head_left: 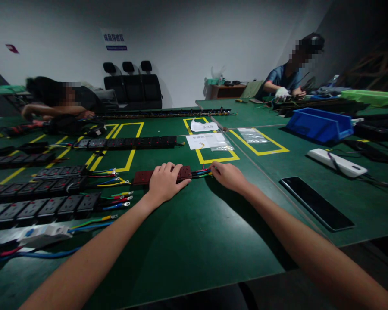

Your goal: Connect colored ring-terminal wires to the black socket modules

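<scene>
My left hand [164, 183] lies over a dark red socket strip [141, 177] on the green table, its fingers draped across the top and its thumb along the near side. Several coloured wires [199, 173] come out of the strip's right end. At their far end my right hand [228, 175] pinches them between thumb and fingers; the wire tips are hidden there. To the left lie black socket strips [48, 204] in rows, with wires ending in ring terminals [126, 198].
A phone [317, 203], a white power strip [338, 162] and a blue bin [320, 125] are on the right. Paper sheets [204, 142] and a plastic bag [252, 135] lie ahead, near yellow tape outlines [129, 161]. Two people [281, 82] work across the table.
</scene>
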{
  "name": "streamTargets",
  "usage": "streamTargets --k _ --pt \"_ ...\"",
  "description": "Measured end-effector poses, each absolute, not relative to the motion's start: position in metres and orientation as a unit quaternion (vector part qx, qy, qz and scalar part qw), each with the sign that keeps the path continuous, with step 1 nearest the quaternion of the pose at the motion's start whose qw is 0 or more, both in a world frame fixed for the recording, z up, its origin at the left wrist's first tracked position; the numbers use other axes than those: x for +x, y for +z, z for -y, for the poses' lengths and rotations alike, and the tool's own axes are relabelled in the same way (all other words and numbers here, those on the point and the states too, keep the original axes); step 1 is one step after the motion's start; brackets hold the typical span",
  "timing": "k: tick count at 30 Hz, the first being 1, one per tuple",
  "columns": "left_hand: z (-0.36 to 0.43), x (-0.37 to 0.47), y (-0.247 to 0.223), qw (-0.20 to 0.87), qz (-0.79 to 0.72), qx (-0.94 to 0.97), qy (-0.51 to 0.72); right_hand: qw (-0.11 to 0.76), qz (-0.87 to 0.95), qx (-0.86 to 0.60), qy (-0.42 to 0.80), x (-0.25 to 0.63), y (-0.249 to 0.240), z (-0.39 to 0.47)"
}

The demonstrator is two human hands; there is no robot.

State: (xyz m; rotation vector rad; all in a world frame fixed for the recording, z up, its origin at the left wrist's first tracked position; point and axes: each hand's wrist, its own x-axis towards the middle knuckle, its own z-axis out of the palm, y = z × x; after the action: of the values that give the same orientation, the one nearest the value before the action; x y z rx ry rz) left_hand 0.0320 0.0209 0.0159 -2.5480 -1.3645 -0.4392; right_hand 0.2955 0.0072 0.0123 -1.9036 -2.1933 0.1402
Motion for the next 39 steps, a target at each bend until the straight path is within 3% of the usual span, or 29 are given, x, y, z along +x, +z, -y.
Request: streamTargets --k 39 --pt "-0.0214 0.032 0.0145 0.098 0.464 -0.866 -0.158 0.115 0.754 -0.645 0.04 0.2961 0.0078 -0.0082"
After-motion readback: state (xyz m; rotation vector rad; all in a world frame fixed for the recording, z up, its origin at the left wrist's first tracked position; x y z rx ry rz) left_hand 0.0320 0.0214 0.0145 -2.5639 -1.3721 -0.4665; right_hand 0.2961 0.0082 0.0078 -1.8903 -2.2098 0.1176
